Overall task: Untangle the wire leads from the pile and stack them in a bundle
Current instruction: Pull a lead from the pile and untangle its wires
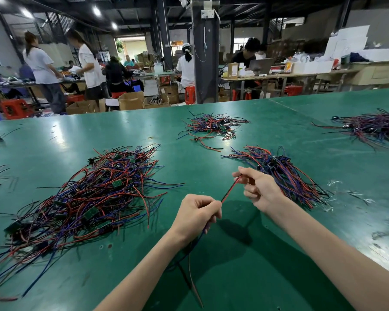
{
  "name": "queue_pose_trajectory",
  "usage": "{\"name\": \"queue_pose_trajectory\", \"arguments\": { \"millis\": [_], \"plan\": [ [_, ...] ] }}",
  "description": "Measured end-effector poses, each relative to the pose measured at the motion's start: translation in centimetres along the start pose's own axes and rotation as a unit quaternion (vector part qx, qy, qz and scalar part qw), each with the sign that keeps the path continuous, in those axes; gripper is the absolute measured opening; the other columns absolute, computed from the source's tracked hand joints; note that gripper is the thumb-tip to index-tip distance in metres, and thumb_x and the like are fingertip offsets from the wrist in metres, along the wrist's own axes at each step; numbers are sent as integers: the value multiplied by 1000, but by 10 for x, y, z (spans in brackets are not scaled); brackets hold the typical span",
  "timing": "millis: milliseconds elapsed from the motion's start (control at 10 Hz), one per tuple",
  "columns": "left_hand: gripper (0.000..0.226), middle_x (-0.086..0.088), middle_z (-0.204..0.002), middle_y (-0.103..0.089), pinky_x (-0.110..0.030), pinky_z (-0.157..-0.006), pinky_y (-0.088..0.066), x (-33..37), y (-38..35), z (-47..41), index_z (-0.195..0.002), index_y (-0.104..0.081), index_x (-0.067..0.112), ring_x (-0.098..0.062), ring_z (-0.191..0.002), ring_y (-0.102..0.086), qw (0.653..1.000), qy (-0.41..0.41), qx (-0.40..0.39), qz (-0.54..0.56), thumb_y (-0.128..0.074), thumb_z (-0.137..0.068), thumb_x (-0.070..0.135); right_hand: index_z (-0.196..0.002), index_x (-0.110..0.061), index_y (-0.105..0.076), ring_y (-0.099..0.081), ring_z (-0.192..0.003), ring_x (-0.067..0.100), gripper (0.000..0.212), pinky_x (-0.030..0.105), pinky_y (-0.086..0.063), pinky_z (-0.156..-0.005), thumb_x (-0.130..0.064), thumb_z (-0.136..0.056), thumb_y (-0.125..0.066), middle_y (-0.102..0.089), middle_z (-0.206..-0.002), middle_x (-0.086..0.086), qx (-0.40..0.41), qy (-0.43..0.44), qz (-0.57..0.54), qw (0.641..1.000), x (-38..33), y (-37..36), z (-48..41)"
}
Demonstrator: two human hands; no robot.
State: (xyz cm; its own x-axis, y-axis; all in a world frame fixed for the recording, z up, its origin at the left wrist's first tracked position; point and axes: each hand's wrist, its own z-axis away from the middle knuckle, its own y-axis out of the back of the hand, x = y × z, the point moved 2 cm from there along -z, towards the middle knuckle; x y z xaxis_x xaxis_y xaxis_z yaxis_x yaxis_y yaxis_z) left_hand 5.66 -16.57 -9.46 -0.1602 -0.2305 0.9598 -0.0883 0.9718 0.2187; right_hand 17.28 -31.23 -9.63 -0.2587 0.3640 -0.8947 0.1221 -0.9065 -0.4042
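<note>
The smooth green table top (61, 135) gleamed glossy at eleven o'clock. The tangled red-blue-black wire pile (88, 194) wore sleek plastic insulation.

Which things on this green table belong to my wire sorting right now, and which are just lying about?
In the job: wire lead pinched between left hand and right hand; tangled pile on the left; stacked bundle on the right.

Lying about: far pile; pile at the right edge; rubber band; plastic scraps.
</note>
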Motion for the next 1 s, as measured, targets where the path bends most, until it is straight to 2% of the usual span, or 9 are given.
{"name": "queue_pose_trajectory", "arguments": {
  "millis": [100, 200, 400, 700, 800, 900, 1000],
  "plan": [
    [30, 5, -40, -46, -15, -37, -30, 0, 1, 0, -43, -58, 20, -11, -31, -37, 1000, 3, 0, 0, -55, -73, 21, -76, 0, -61, -24, -22, 3, 24, 12, -17, -24, -15, -93, -54, -63, -52, 1, -44, -72, -47, 995, 1, -1, -1],
    [30, 5, -40, -46, -16, -37, -30, 0, 2, -1, -43, -59, 20, -11, -31, -37, 1000, 6, 1, -2, -55, -72, 22, -76, -1, -59, -23, -21, 3, 25, 12, -17, -24, -17, -94, -51, -62, -51, 0, -56, -96, -57, 992, 1, -1, -1],
    [27, 4, -41, -46, -16, -37, -31, 0, 3, -1, -43, -58, 19, -13, -32, -36, 1000, 6, 0, -7, -55, -70, 21, -73, -1, -58, -23, -22, 3, 27, 12, -17, -24, -16, -94, -51, -61, -49, 0, -43, -98, -48, 993, 0, -1, -2],
    [28, 4, -40, -47, -17, -37, -32, 1, 7, -2, -43, -59, 20, -13, -32, -37, 1000, 5, 5, -15, -55, -71, 22, -75, -1, -56, -24, -20, 4, 27, 12, -15, -22, -17, -95, -48, -54, -46, -1, -93, -164, -118, 975, 1, -2, -1],
    [28, 4, -41, -47, -18, -38, -32, 1, 7, -2, -44, -59, 20, -13, -33, -38, 1000, 7, 5, -18, -56, -71, 22, -76, 1, -58, -25, -19, 4, 22, 13, -15, -21, -15, -90, -52, -54, -47, 0, -107, -166, -128, 972, 1, -3, 0],
    [28, 4, -40, -47, -18, -38, -32, 2, 7, -2, -44, -58, 20, -13, -33, -38, 1000, 8, 5, -19, -56, -71, 22, -77, 2, -59, -25, -19, 4, 17, 13, -16, -21, -15, -77, -59, -54, -47, 1, -127, -159, -137, 969, 0, -4, 1],
    [28, 3, -41, -47, -18, -38, -33, 2, 7, -2, -44, -58, 19, -14, -34, -37, 1000, 10, 3, -21, -56, -71, 22, -74, 2, -62, -26, -19, 4, 18, 13, -16, -21, -16, -75, -60, -54, -47, 0, -138, -156, -140, 968, -1, -4, 1]
  ]
}}
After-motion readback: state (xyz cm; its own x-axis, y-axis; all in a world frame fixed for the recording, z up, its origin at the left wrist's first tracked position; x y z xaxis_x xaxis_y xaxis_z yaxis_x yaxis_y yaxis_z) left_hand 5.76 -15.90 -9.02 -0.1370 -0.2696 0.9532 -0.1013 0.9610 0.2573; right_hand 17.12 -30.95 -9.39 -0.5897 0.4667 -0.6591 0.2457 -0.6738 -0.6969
